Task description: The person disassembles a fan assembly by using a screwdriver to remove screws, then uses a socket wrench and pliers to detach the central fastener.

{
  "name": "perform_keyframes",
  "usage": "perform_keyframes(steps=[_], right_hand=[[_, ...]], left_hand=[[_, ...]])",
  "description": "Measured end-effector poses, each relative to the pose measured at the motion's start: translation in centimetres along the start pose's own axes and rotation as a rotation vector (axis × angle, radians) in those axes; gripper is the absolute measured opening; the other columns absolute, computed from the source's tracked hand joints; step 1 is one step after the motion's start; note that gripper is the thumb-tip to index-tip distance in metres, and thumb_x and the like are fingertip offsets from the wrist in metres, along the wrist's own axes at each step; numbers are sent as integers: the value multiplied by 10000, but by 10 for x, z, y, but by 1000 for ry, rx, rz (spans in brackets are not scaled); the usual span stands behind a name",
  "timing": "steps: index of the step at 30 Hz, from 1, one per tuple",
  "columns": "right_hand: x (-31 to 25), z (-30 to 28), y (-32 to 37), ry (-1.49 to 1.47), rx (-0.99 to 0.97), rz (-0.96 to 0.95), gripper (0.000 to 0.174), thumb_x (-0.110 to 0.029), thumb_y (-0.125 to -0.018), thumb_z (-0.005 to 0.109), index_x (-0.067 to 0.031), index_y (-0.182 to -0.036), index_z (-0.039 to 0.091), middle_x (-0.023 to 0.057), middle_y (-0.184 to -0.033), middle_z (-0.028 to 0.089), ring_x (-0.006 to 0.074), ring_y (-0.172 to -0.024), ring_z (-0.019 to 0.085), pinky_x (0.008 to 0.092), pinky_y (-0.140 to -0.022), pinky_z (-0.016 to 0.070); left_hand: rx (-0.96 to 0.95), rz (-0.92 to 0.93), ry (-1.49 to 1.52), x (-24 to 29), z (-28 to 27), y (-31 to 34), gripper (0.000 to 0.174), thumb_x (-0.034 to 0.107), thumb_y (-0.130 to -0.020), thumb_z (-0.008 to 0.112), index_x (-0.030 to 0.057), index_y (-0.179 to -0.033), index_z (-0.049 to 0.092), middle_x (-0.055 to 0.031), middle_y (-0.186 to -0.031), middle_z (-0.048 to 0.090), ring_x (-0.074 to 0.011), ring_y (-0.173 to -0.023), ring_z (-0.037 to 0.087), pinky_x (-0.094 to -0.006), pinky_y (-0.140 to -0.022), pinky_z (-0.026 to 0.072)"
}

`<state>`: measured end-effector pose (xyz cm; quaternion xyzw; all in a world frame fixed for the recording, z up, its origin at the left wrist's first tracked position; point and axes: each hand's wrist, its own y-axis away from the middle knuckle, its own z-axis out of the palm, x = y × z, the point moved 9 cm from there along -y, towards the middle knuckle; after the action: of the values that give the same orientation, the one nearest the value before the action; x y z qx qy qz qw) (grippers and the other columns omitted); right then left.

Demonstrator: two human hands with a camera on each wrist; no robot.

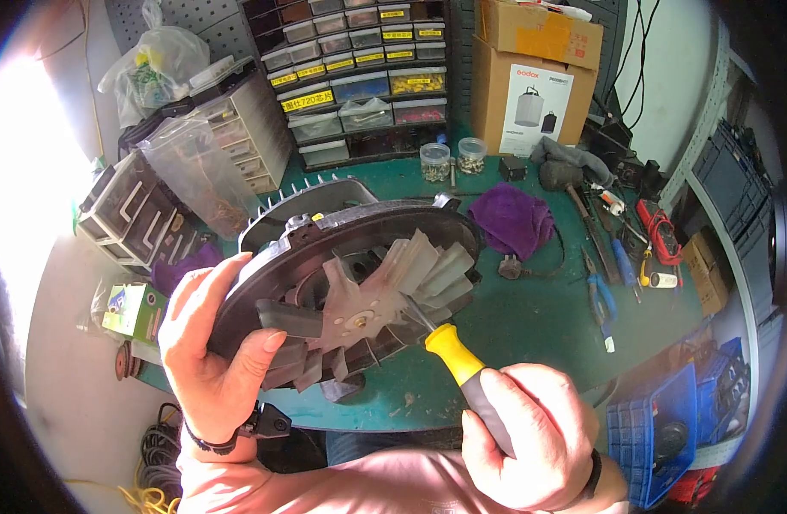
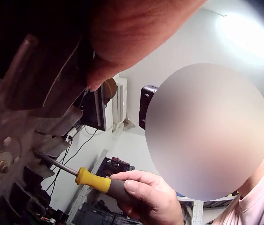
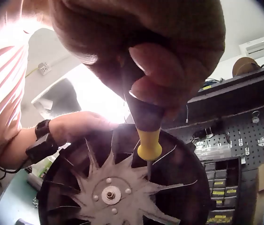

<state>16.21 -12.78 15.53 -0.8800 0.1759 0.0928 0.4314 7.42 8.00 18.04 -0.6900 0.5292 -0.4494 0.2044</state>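
Right hand (image 1: 535, 433) grips yellow-grey screwdriver (image 1: 453, 353), tip ahead at grey bladed fan (image 1: 349, 304), mounted; left hand (image 1: 209, 368) grips round black housing (image 1: 368, 218).

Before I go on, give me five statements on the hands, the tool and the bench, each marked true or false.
1. The right hand grips the screwdriver by its handle. True.
2. The left hand is holding a cloth. False: the left hand holds the black housing by its edge.
3. The screwdriver's handle is yellow all over. False: yellow towards the shaft, dark grey behind.
4. The shaft reaches in among the blades of the finned wheel. True.
5. The blue-handled pliers lie on the purple cloth. False: the pliers lie on the green bench, apart from the cloth.
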Motion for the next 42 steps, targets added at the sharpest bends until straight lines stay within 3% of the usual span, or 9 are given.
perform_keyframes(steps=[8,10,20,24,28,31,34,39,42], right_hand=[[4,-4,-2,-80,29,46,318,-46,-748,675,46,-1045,606,177,-911,600,317,-774,631,338,-653,530],[10,3,3,-66,31,91,334,-70,-689,692,12,-1006,624,165,-922,582,297,-726,615,340,-606,524],[28,6,5,-204,12,163,308,-84,-738,680,30,-1014,605,165,-893,600,295,-756,610,340,-655,505],[20,11,11,-141,4,73,379,-42,-674,701,11,-1036,600,149,-912,586,300,-762,605,371,-657,511],[20,8,7,-163,1,37,428,-35,-662,699,20,-1070,582,149,-926,581,278,-754,604,345,-663,508],[39,11,6,-436,-17,205,482,-40,-689,677,52,-1139,531,143,-977,536,187,-762,600,262,-674,481],[63,41,31,-992,-127,684,477,-106,-812,611,56,-1226,440,128,-1047,509,123,-692,583,219,-567,481],[61,54,41,-1304,-261,981,466,-171,-876,561,59,-1258,425,106,-892,619,49,-598,525,185,-484,419],[57,51,36,-1209,-286,936,432,-151,-885,552,65,-1244,445,106,-920,616,60,-638,536,178,-546,436]], left_hand=[[-18,0,4,1,1,-1,622,390,-706,751,-76,-1088,595,-154,-904,602,-249,-822,569,-313,-756,444],[-8,-3,6,0,1,-1,623,393,-708,751,-76,-1087,595,-152,-899,602,-248,-814,570,-311,-749,444],[35,15,-31,3,0,0,640,420,-708,752,-79,-1077,595,-123,-840,581,-217,-757,555,-289,-682,431],[44,3,21,0,-1,2,647,496,-802,621,-88,-1079,594,-145,-883,578,-236,-809,554,-308,-726,427],[34,8,48,1,0,2,584,450,-876,531,-94,-1080,593,-166,-935,586,-249,-861,555,-315,-777,418],[24,-18,30,0,0,3,486,346,-927,482,-97,-1095,590,-185,-998,599,-257,-922,556,-319,-845,405],[55,-40,32,-2,0,5,465,317,-940,469,-104,-1099,582,-187,-1016,600,-259,-938,558,-326,-859,404],[47,-45,47,-1,2,5,451,298,-945,465,-112,-1097,579,-186,-1025,604,-251,-948,559,-327,-872,399],[69,-47,68,-2,1,5,448,298,-943,471,-109,-1089,587,-170,-990,609,-237,-918,557,-314,-840,399]])
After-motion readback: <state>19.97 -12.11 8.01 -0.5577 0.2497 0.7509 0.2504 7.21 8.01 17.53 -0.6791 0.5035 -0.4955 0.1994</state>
